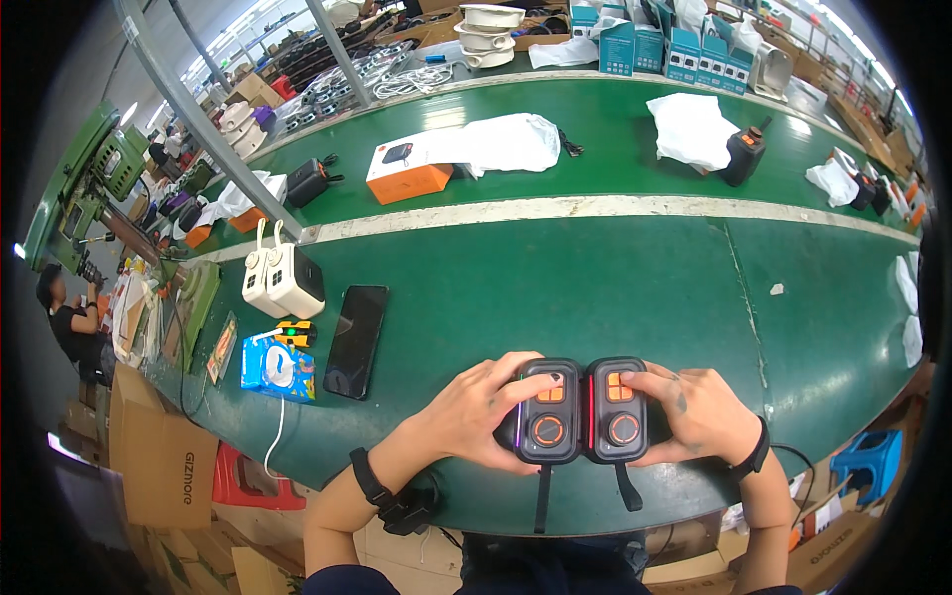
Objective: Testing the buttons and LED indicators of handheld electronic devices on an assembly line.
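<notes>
Side by side above the table's near edge are two matching black devices that look like small portable speakers, each with orange buttons, an orange-ringed knob and a hanging black strap. My left hand (483, 409) grips the left speaker (548, 446), its thumb on the orange buttons. The right speaker (617, 446) sits in my right hand (702, 415), whose thumb also rests on the buttons. A light strip glows purple on the left one and red on the right one. The inner sides of the two nearly touch.
On the green table (476, 288) to the left lie a black phone (357, 340), cream speakers (283, 280) and a blue box (279, 367) with a white cable. Beyond a pale divider, a green belt (605, 119) carries an orange-and-white box (409, 169) and wrapped items. Another person (74, 317) works far left.
</notes>
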Motion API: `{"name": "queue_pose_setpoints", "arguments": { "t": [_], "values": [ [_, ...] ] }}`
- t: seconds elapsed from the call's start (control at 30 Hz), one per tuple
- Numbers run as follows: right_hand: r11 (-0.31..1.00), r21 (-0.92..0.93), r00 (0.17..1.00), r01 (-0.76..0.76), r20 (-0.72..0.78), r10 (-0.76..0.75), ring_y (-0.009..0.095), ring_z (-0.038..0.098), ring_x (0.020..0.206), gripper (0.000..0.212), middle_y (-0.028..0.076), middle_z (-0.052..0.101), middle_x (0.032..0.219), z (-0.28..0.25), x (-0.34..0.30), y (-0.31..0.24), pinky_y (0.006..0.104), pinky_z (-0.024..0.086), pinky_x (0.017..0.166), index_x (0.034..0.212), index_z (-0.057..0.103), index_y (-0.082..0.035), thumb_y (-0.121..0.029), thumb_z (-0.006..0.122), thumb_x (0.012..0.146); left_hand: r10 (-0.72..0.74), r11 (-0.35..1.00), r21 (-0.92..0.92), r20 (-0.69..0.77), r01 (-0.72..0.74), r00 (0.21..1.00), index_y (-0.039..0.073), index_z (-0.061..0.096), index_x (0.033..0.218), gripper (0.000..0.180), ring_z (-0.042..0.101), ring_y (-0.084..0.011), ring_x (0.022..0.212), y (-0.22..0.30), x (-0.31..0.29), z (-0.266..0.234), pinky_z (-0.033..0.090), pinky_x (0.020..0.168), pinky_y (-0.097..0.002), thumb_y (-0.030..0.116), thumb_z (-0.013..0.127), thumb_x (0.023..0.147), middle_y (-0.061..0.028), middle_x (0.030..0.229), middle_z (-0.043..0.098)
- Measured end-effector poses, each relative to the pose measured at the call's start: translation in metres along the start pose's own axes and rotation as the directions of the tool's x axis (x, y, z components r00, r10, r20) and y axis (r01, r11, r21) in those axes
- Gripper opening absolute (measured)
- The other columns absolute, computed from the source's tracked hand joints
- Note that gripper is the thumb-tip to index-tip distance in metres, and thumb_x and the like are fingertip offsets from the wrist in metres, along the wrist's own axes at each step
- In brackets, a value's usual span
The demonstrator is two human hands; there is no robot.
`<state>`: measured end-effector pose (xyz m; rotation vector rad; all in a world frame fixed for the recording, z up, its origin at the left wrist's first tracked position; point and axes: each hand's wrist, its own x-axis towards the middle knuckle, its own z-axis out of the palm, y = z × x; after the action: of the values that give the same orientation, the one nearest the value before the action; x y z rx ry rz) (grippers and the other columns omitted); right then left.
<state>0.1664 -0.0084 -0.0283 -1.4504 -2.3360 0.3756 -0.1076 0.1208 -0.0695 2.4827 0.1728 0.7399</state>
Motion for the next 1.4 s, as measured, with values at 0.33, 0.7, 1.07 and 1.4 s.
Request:
{"name": "queue_pose_setpoints", "arguments": {
  "t": [0.33, 0.7, 1.07, 1.4],
  "values": [
    [1.000, -0.012, 1.000, -0.013, 0.013, 0.013, 0.035, 0.066, 0.066, 0.082, 0.025, 0.061, 0.119, -0.0005, 0.0001, -0.0023, 0.0366, 0.054, 0.063, 0.133, 0.048, -0.009, -0.054, 0.075, 0.070, 0.023, 1.000, 0.013, -0.013, -0.023, 1.000, 0.015, 0.043, 0.135, 0.096, 0.061, -0.0379, 0.094, -0.0018, -0.0013, -0.0001, 0.052, 0.082, -0.0422, 0.043, 0.087, 0.054, -0.0217, 0.126, 0.048],
    [1.000, -0.010, 0.999, -0.021, 0.033, 0.021, 0.036, 0.065, 0.067, 0.082, 0.025, 0.060, 0.120, -0.0014, 0.0011, -0.0022, 0.0372, 0.054, 0.064, 0.133, 0.048, -0.009, -0.054, 0.074, 0.070, 0.007, 1.000, -0.002, -0.026, -0.007, 1.000, 0.014, 0.041, 0.135, 0.097, 0.061, -0.0383, 0.094, -0.0023, -0.0024, 0.0012, 0.052, 0.082, -0.0427, 0.044, 0.087, 0.055, -0.0221, 0.126, 0.048],
    [1.000, -0.016, 1.000, 0.020, -0.020, -0.020, 0.035, 0.066, 0.067, 0.083, 0.027, 0.062, 0.115, 0.0016, 0.0001, -0.0006, 0.0362, 0.054, 0.065, 0.133, 0.050, -0.008, -0.054, 0.075, 0.069, 0.017, 1.000, 0.024, -0.016, -0.016, 1.000, 0.015, 0.043, 0.135, 0.095, 0.061, -0.0363, 0.093, -0.0004, -0.0017, 0.0000, 0.052, 0.082, -0.0419, 0.044, 0.086, 0.056, -0.0213, 0.126, 0.048],
    [1.000, 0.017, 1.000, 0.006, -0.004, -0.006, 0.037, 0.066, 0.070, 0.083, 0.028, 0.060, 0.116, 0.0030, -0.0001, 0.0025, 0.0372, 0.055, 0.067, 0.135, 0.049, -0.008, -0.054, 0.074, 0.069, 0.015, 0.999, 0.029, -0.020, -0.014, 1.000, 0.016, 0.045, 0.133, 0.092, 0.062, -0.0351, 0.093, -0.0003, 0.0007, -0.0005, 0.053, 0.080, -0.0412, 0.042, 0.086, 0.055, -0.0198, 0.126, 0.050]
  ]
}}
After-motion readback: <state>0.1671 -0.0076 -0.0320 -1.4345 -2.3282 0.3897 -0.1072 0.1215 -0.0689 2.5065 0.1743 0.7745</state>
